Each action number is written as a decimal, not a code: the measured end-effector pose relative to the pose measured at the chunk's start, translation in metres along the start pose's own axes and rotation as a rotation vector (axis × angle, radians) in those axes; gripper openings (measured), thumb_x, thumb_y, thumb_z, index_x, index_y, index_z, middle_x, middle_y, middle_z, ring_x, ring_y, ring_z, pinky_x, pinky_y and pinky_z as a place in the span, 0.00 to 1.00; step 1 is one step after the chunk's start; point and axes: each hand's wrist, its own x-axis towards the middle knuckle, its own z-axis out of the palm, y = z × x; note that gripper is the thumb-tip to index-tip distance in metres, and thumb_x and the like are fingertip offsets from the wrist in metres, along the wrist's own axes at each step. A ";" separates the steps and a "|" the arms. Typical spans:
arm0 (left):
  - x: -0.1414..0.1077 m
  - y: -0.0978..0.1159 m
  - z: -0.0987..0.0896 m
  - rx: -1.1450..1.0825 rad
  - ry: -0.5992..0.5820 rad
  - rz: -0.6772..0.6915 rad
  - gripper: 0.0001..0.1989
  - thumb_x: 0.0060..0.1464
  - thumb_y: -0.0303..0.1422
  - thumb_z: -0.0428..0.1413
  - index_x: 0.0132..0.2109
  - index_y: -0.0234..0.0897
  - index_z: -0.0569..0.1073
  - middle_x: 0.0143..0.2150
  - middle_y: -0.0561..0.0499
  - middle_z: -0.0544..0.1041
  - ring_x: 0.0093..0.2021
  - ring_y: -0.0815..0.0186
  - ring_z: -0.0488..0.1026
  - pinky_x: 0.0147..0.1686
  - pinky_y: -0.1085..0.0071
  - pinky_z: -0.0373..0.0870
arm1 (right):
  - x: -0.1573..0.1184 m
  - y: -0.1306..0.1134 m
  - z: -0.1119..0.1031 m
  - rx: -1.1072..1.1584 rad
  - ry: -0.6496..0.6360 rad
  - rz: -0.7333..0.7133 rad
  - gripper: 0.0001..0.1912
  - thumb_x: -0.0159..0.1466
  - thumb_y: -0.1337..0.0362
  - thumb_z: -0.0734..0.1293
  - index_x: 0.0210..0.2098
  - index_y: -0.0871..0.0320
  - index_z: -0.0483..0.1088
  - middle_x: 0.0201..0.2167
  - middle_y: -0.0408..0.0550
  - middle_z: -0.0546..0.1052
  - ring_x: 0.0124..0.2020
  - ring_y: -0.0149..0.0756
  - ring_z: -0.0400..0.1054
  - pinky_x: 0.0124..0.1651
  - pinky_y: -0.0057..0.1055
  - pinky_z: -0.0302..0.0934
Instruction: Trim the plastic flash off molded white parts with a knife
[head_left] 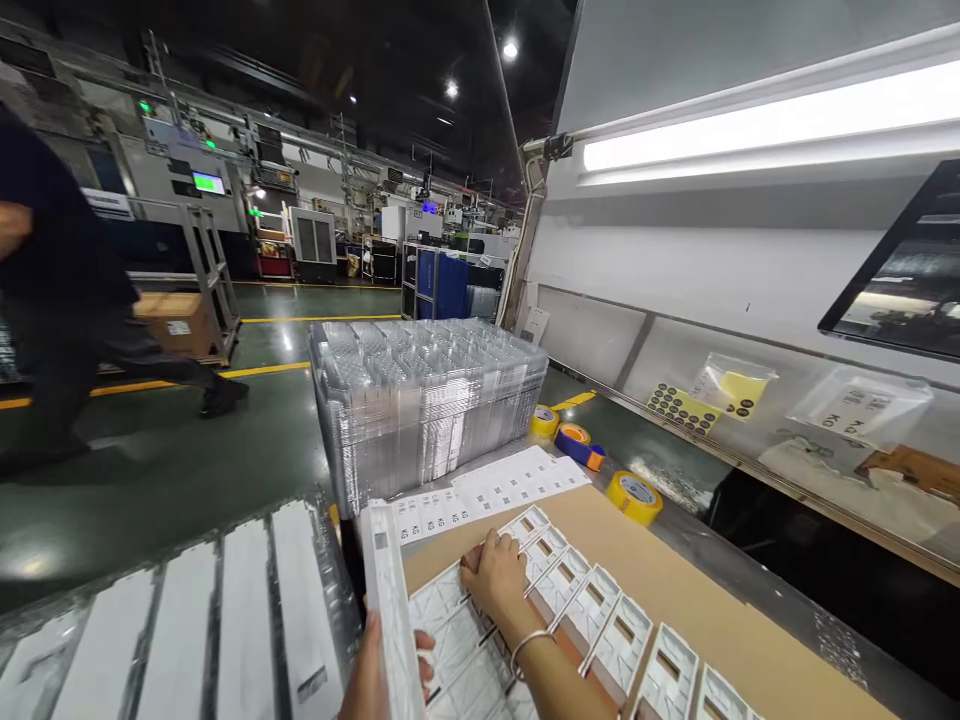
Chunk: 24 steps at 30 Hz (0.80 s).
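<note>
My left hand [369, 665] is closed around a long white plastic part [391, 610], which stands upright at the near left edge of the cardboard. Its fingertips show on the part's right side. My right hand [499, 578], with a bangle at the wrist, reaches over a row of white ribbed plastic parts [596, 592] lying on the cardboard sheet [679, 580]. Its fingers are curled down at the far end of a white part in that row; the exact contact is partly hidden by the hand.
Stacked clear plastic trays [435, 400] stand beyond the cardboard, near printed label sheets [487, 490] and yellow tape rolls [634, 497]. At lower left, a clear tray holds long white parts [244, 600]. A lit panel [720, 250] borders the right. A person [60, 270] walks at left.
</note>
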 end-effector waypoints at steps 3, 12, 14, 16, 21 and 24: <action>0.016 0.002 0.011 0.067 -0.001 -0.004 0.34 0.47 0.62 0.45 0.32 0.32 0.73 0.18 0.47 0.72 0.18 0.66 0.68 0.20 0.72 0.64 | -0.008 0.006 0.000 0.007 -0.008 0.011 0.29 0.61 0.49 0.65 0.55 0.60 0.61 0.49 0.53 0.69 0.51 0.46 0.62 0.51 0.46 0.56; 0.053 -0.001 0.032 0.242 0.058 -0.069 0.35 0.52 0.58 0.43 0.41 0.28 0.73 0.20 0.47 0.73 0.20 0.63 0.70 0.20 0.70 0.65 | -0.009 0.014 -0.010 0.088 -0.068 -0.001 0.21 0.63 0.52 0.65 0.48 0.60 0.67 0.46 0.51 0.71 0.48 0.42 0.65 0.51 0.46 0.58; 0.059 -0.004 0.031 0.260 0.068 -0.071 0.35 0.49 0.60 0.44 0.38 0.29 0.74 0.18 0.48 0.70 0.18 0.64 0.68 0.19 0.70 0.64 | -0.005 0.014 -0.011 0.127 -0.091 -0.003 0.18 0.63 0.54 0.65 0.46 0.60 0.68 0.46 0.50 0.71 0.47 0.41 0.66 0.51 0.46 0.59; 0.062 -0.006 0.029 0.270 0.069 -0.065 0.36 0.47 0.62 0.45 0.36 0.30 0.74 0.16 0.49 0.69 0.16 0.65 0.66 0.19 0.70 0.63 | -0.002 0.015 -0.010 0.182 -0.110 -0.004 0.17 0.64 0.55 0.65 0.46 0.60 0.68 0.47 0.50 0.71 0.48 0.42 0.66 0.51 0.46 0.59; 0.069 -0.012 0.023 0.286 0.062 -0.072 0.39 0.44 0.64 0.44 0.36 0.29 0.74 0.15 0.49 0.69 0.15 0.67 0.63 0.18 0.71 0.62 | 0.010 0.030 -0.012 0.413 -0.198 -0.036 0.15 0.65 0.57 0.65 0.46 0.60 0.68 0.45 0.48 0.72 0.43 0.38 0.69 0.44 0.40 0.65; 0.071 -0.012 0.022 0.271 0.034 -0.082 0.39 0.44 0.64 0.44 0.37 0.29 0.74 0.15 0.49 0.69 0.15 0.67 0.64 0.18 0.71 0.62 | 0.018 0.047 -0.021 0.585 -0.243 -0.090 0.14 0.65 0.57 0.65 0.44 0.61 0.69 0.41 0.46 0.73 0.37 0.35 0.70 0.39 0.36 0.67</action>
